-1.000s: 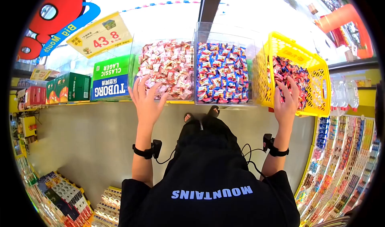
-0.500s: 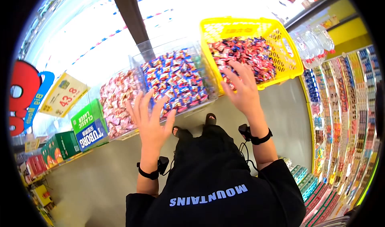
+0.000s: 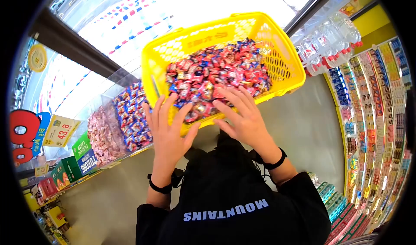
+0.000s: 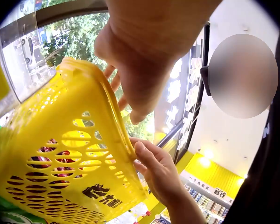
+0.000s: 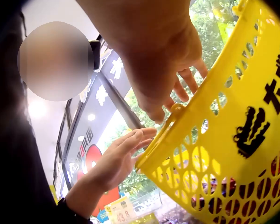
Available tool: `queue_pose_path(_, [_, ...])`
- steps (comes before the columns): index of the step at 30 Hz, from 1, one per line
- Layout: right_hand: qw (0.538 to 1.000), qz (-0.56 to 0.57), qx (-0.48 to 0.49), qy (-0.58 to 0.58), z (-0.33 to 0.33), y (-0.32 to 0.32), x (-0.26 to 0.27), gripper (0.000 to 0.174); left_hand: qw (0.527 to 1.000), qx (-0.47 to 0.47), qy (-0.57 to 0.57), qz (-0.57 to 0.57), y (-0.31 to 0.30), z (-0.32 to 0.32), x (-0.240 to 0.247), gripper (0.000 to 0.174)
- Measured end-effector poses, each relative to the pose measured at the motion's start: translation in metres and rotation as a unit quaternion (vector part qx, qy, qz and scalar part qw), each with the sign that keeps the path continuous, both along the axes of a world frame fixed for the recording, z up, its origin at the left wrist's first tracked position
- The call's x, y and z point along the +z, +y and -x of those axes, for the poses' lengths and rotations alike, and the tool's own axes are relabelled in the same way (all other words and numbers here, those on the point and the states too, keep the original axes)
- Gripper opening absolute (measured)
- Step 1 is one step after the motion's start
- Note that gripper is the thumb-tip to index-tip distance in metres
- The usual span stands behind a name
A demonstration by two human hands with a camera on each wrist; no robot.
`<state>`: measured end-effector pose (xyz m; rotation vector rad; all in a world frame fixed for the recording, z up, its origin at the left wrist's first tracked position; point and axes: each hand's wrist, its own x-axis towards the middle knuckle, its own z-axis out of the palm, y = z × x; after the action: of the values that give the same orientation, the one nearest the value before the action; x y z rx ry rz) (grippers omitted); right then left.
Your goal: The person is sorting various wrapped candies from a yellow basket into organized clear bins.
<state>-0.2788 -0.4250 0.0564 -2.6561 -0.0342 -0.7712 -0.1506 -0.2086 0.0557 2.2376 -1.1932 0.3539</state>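
A slotted yellow basket holds red pieces, with left hand and right hand near its rim.

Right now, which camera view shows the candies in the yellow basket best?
The head view: it looks down into the yellow basket, so the heap of wrapped candies lies largely in plain sight. Both wrist views look at the basket's outside and show only patches of them through its holes.

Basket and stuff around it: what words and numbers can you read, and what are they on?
"MOUNTAINS": black shirt
"大嘴": yellow basket
"43.8": price card
"CLASSIC LAGER": drink box
"TUBORG": same drink box
"Big Mouth": blue sign
Too small or blurred to read: candy wrappers, bottle labels, shelf sign, background letters, shelf goods.
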Motion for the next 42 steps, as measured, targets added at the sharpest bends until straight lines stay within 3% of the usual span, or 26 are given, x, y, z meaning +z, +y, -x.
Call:
queue_pose_path(4, [0.999, -0.023, 0.047, 0.010, 0.013, -0.043, -0.003, 0.048, 0.999, 0.032, -0.004, -0.028, -0.034, 0.001, 0.000, 0.053])
queue_pose_path(10, [0.994, -0.004, 0.099, 0.050, 0.013, -0.100, 0.024, 0.046, 0.994, 0.075, -0.006, -0.074, -0.039, -0.004, 0.005, 0.053])
queue_pose_path(17, [0.987, 0.023, 0.150, 0.062, -0.055, -0.154, 0.050, 0.037, 0.996, 0.006, 0.046, -0.080, -0.044, -0.022, 0.013, 0.050])
queue_pose_path(20, [0.953, 0.098, 0.097, 0.269, -0.097, -0.167, 0.038, 0.033, 0.996, 0.004, 0.031, -0.089, -0.045, -0.021, 0.007, 0.048])
queue_pose_path(23, [0.890, 0.247, 0.028, 0.383, -0.130, -0.170, 0.005, 0.033, 0.995, 0.000, 0.008, -0.096, -0.041, -0.019, 0.007, 0.044])
queue_pose_path(27, [0.854, 0.316, 0.003, 0.413, -0.152, -0.193, -0.060, 0.035, 0.996, -0.011, 0.006, -0.088, -0.040, -0.021, 0.007, 0.049])
queue_pose_path(30, [0.881, 0.336, 0.003, 0.333, -0.147, -0.201, -0.087, 0.024, 0.996, -0.015, 0.012, -0.082, -0.039, -0.023, 0.006, 0.055])
queue_pose_path(35, [0.901, 0.291, -0.026, 0.320, -0.152, -0.215, -0.104, 0.019, 0.997, -0.005, 0.026, -0.068, -0.040, -0.022, 0.005, 0.055])
queue_pose_path(40, [0.894, 0.273, -0.043, 0.351, -0.158, -0.212, -0.094, 0.018, 0.997, -0.003, 0.031, -0.067, -0.042, -0.023, 0.006, 0.053])
queue_pose_path(42, [0.900, 0.247, -0.006, 0.359, -0.161, -0.213, -0.071, 0.015, 0.998, -0.001, 0.030, -0.059, -0.040, -0.024, 0.004, 0.052])
